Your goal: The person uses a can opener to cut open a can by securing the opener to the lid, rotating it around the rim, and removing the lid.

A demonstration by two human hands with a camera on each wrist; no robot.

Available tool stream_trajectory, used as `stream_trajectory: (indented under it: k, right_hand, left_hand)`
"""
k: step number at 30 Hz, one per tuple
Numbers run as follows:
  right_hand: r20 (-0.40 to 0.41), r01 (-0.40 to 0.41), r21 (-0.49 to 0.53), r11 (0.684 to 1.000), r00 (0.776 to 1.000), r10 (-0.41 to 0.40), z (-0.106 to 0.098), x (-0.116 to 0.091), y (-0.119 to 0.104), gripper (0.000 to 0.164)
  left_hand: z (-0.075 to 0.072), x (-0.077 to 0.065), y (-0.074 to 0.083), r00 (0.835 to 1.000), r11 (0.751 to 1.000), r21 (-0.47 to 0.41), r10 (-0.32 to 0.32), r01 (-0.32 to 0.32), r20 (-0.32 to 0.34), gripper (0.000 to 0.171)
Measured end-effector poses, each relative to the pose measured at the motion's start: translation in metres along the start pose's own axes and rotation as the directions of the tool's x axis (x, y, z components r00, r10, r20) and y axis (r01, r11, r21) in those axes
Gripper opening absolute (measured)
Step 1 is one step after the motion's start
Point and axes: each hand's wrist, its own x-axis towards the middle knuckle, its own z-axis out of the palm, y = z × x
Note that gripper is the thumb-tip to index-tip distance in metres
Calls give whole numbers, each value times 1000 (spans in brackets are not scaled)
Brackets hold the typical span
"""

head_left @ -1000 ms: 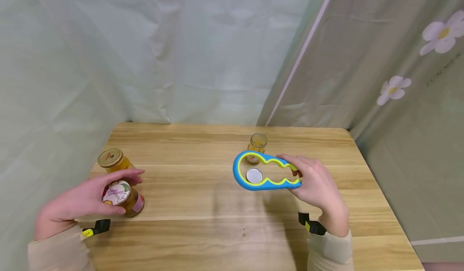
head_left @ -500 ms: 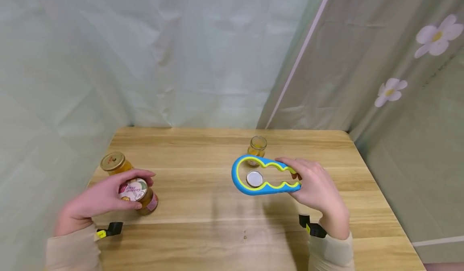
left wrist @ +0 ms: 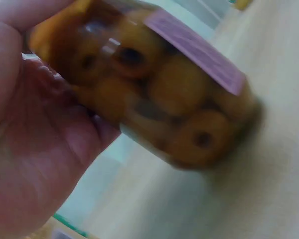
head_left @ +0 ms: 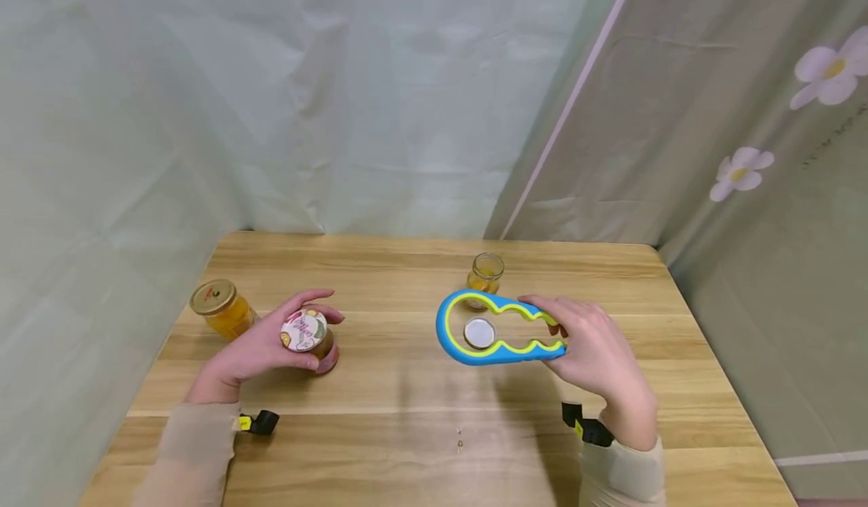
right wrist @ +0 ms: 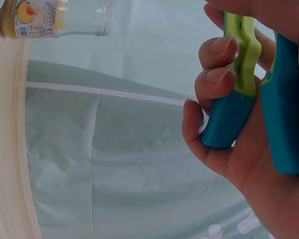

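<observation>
My left hand grips a glass jar round its upper part. The jar has a patterned lid, a pink label and round brownish-orange fruit pieces with dark centres inside. In my right hand is a blue and lime-green jar opener; my fingers curl round one of its handles in the right wrist view. The opener's wide loop hangs over the table, and a loose white-faced lid shows through it. Just behind stands an uncapped jar with yellow contents, partly hidden by the opener.
A gold-lidded jar of orange contents stands at the table's left, behind my left hand. A few small drops lie on the wooden table near the front. Curtains hang behind the table and along its sides.
My left hand has carried the patterned-lid jar rightward, away from the gold-lidded jar and toward the table's middle. My right hand with the jar opener has stayed nearly still.
</observation>
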Motion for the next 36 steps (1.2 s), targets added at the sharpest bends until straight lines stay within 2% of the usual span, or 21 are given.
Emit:
stream_trajectory:
  k: [4,7,12,17,20,23,27,36]
  right_hand:
    - [-2,6,-3,1000,1000,-6,-1,0,1,76]
    - [-7,16,-3,1000,1000,-16,0,1,1,77]
    - [-13,18,-9,1000,1000,-18,-1,2,1,76]
    - [-15,11,-11,1000,1000,-12,-2,0,2,75]
    - [-16,6,-10,1000,1000,-6,-2,-1,3,76]
    - [-18,6,-13,1000,1000,-7,-2,-2,2,76]
    - [-22,13,-21,1000,1000,-14,-1,-4,2,76]
    - [-32,-1,-25,1000,999,0,-5,-4,-1,73]
  left_hand:
    - [5,4,-14,996,988,-153,42,-29,78,87]
    - [8,4,-18,995,981,-193,45,-27,91,75]
    - [8,3,-15,998,991,-134,-19,26,56,58]
    - [8,3,-13,998,993,-106,-55,58,35,54]
    - [7,3,-15,998,993,-106,-55,59,40,53]
    - [7,2,-18,996,993,-104,-45,52,76,53]
    - [10,2,-22,996,994,-97,-50,57,75,53]
    - [11,2,-23,998,996,-74,-57,56,-6,54]
